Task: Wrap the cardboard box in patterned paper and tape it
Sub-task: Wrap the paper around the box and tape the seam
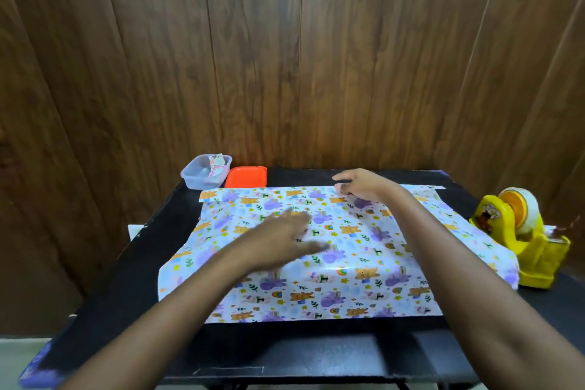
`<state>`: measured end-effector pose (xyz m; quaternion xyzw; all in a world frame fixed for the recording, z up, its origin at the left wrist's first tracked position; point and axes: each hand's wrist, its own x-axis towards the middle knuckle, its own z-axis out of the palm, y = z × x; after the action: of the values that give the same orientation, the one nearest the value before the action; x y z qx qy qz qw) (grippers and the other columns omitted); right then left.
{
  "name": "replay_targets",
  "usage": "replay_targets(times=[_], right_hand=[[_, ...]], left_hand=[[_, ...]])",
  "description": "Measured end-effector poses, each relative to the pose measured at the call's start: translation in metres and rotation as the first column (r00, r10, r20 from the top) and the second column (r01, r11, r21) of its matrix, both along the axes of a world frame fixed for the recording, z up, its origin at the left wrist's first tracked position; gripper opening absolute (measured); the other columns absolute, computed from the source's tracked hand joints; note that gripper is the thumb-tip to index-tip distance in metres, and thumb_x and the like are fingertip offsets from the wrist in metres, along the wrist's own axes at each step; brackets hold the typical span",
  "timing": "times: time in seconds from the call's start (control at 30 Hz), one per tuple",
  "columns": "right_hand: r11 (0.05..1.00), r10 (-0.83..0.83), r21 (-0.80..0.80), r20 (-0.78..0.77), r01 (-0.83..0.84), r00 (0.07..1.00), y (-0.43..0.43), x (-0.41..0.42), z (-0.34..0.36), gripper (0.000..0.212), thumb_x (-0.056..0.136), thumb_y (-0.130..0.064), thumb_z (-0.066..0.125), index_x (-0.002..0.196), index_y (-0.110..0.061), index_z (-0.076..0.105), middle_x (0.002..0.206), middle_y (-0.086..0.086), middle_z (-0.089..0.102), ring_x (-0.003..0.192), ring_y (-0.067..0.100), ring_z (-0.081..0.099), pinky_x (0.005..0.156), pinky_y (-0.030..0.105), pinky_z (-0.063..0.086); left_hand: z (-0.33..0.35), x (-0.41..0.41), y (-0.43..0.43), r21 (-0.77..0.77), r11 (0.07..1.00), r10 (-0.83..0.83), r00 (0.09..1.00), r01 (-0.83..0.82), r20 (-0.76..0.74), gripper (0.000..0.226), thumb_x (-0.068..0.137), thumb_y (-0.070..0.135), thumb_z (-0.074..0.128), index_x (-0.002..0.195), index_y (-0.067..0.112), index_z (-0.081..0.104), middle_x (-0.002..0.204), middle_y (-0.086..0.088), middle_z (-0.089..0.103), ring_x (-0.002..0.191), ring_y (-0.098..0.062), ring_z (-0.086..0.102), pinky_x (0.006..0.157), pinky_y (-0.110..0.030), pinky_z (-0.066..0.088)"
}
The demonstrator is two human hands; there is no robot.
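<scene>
Hands reach forward from bare forearms over a sheet of patterned paper (332,250) that covers a raised, box-like shape on the black worktop (152,231); the cardboard box itself is hidden under the sheet, so only its bulge shows. The left hand (285,239) lies low over the middle of the paper, palm down, fingers spread and open, holding nothing; it is blurred, and whether the palm presses the sheet cannot be told. The right hand (361,184) stretches farther, to the far edge of the paper, wrist raised and fingers curled downward toward the paper's far border; whether the fingertips pinch the edge or only touch it cannot be told.

The paper drapes down on the left and right sides of the bulge, and its near edge lies flat toward the near edge of the worktop. At the right edge of the worktop stands a yellow tape dispenser (525,237) with a roll in it, just beside the paper. At the far left corner sit a clear plastic tub (204,172) with a scrap of paper inside and, beside it, an orange lid (247,177).
</scene>
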<state>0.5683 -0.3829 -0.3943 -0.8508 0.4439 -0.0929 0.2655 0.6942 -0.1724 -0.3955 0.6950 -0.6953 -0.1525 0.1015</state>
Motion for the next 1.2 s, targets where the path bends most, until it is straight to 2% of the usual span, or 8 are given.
replay_targets(times=[0.17,0.4,0.5,0.57,0.63,0.73,1.0,1.2], right_hand=[[0.999,0.010,-0.033,-0.080,-0.013,0.997,-0.009,-0.019,-0.001,0.027,0.098,-0.027,0.049,0.114,-0.011,0.063,0.075,-0.006,0.057,0.067,0.009,0.050,0.055,0.021,0.037],[0.990,-0.018,-0.139,-0.285,-0.023,0.958,-0.015,-0.072,0.010,0.025,0.098,-0.018,0.045,0.109,-0.005,0.064,0.092,0.003,0.050,0.059,0.006,0.044,0.043,0.006,0.034],[0.992,-0.004,0.124,-0.162,0.024,0.987,-0.022,-0.099,0.012,0.013,0.092,-0.011,0.055,0.081,-0.009,0.061,0.074,0.010,0.049,0.044,0.006,0.042,0.042,0.015,0.033],[0.908,-0.074,0.416,0.030,0.055,0.997,-0.021,-0.113,0.011,0.003,0.086,-0.009,0.064,0.088,-0.009,0.063,0.080,0.012,0.053,0.059,0.013,0.046,0.052,0.021,0.042],[0.843,-0.142,0.532,0.085,0.075,0.986,-0.022,-0.125,0.007,0.034,0.074,-0.015,0.074,0.105,-0.005,0.066,0.093,0.012,0.062,0.077,0.020,0.051,0.065,0.027,0.047],[0.829,-0.173,0.552,0.093,0.093,0.981,-0.017,-0.123,-0.005,0.017,0.084,-0.010,0.068,0.099,-0.003,0.066,0.092,0.010,0.070,0.081,0.022,0.064,0.076,0.034,0.051],[0.771,-0.383,0.609,0.214,0.183,0.899,0.015,-0.106,-0.025,0.016,0.093,-0.019,0.057,0.093,-0.004,0.062,0.064,0.008,0.068,0.052,0.021,0.064,0.050,0.031,0.054],[0.795,-0.491,0.549,0.333,0.258,0.805,0.009,-0.094,-0.030,0.025,0.096,-0.017,0.052,0.106,0.002,0.064,0.094,0.018,0.067,0.070,0.027,0.062,0.064,0.036,0.054]], left_hand=[[-0.028,-0.021,0.005,0.009,0.976,-0.198,0.877,0.216,0.438,0.084,0.088,0.051,0.053,0.150,0.027,0.002,0.157,0.009,-0.006,0.145,-0.012,-0.005,0.115,-0.044,-0.005],[-0.027,0.010,-0.021,-0.135,0.983,-0.036,0.844,0.128,0.536,0.065,0.093,0.019,0.049,0.148,0.036,0.017,0.156,0.016,0.009,0.144,-0.008,0.008,0.115,-0.044,0.000],[-0.031,0.021,-0.042,-0.284,0.958,0.180,0.843,-0.034,0.507,0.062,0.091,0.013,0.045,0.147,0.031,0.024,0.157,0.007,0.013,0.144,-0.016,0.014,0.114,-0.042,0.011],[-0.042,0.019,-0.051,-0.403,0.868,0.424,0.856,-0.290,0.296,0.057,0.093,0.016,0.040,0.147,0.025,0.023,0.157,-0.001,0.016,0.139,-0.026,0.026,0.107,-0.041,0.029],[-0.056,0.011,-0.060,-0.281,0.768,0.522,0.817,-0.575,-0.243,0.047,0.093,0.025,0.040,0.139,0.020,0.039,0.147,-0.006,0.037,0.126,-0.032,0.044,0.092,-0.038,0.040],[-0.072,0.015,-0.080,-0.001,0.752,0.443,0.507,-0.659,-0.740,0.039,0.074,0.031,0.046,0.102,0.012,0.067,0.112,-0.014,0.066,0.099,-0.032,0.063,0.085,-0.041,0.053],[-0.036,0.040,-0.087,0.130,0.845,0.248,0.164,-0.519,-0.955,0.016,0.086,0.019,0.057,0.085,0.005,0.065,0.085,-0.015,0.067,0.075,-0.027,0.062,0.071,-0.034,0.047],[-0.037,0.028,-0.102,0.089,0.906,0.195,0.220,-0.415,-0.956,0.018,0.094,0.000,0.047,0.104,0.009,0.058,0.084,-0.006,0.071,0.063,-0.016,0.067,0.051,-0.020,0.053]])
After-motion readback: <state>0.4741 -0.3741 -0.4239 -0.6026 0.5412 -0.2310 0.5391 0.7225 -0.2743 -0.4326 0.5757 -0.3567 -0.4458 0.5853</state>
